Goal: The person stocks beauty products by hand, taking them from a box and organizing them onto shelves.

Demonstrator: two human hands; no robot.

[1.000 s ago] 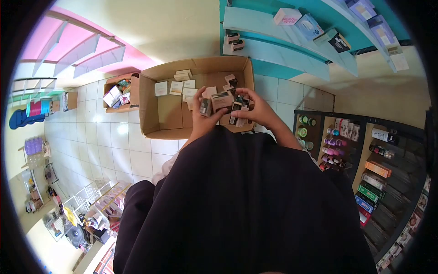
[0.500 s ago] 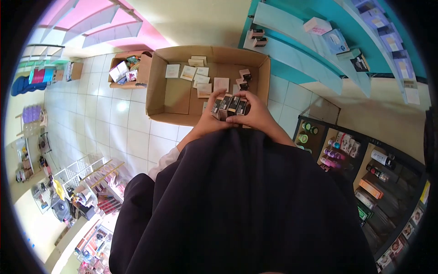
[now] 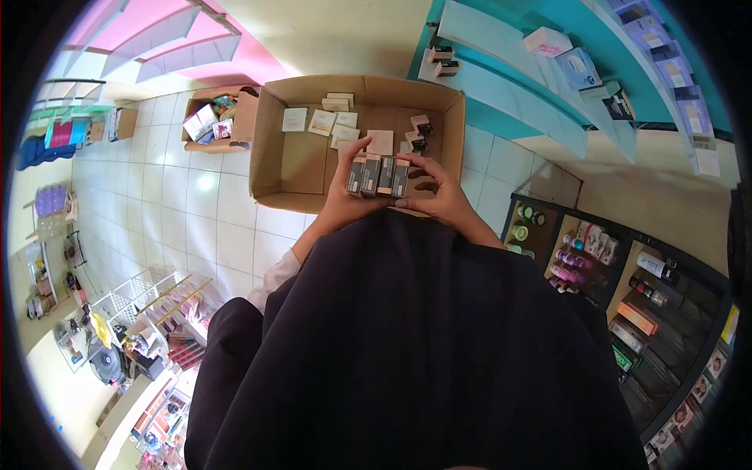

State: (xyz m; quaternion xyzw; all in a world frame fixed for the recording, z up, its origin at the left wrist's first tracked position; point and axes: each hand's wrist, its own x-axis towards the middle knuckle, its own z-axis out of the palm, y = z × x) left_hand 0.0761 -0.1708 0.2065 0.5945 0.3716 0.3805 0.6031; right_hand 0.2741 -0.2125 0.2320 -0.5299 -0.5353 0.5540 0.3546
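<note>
Several small black-and-pink product boxes point(image 3: 377, 176) stand side by side in a row between my two hands, with printed faces turned up. My left hand point(image 3: 343, 205) is closed round the row's left end and underside. On the right end, my right hand point(image 3: 445, 197) grips with its index finger on top and thumb below. Under the hands lies a large open cardboard box point(image 3: 294, 171). Inside it are flat cream cartons point(image 3: 321, 122), a pale pink carton point(image 3: 381, 142) and a few small black-and-pink boxes point(image 3: 418, 133) at the right.
A smaller carton point(image 3: 242, 117) full of mixed packages sits on the tiled floor point(image 3: 205, 182) at left. White shelves point(image 3: 509, 90) on a teal wall hold a few boxes at upper right. A black display case point(image 3: 607, 274) with cosmetics stands at right. Wire racks point(image 3: 141, 294) are at lower left.
Both hands have shifted slightly left with the boxes. The row has turned so its dark faces now show straight and evenly, and my right fingers are more spread.
</note>
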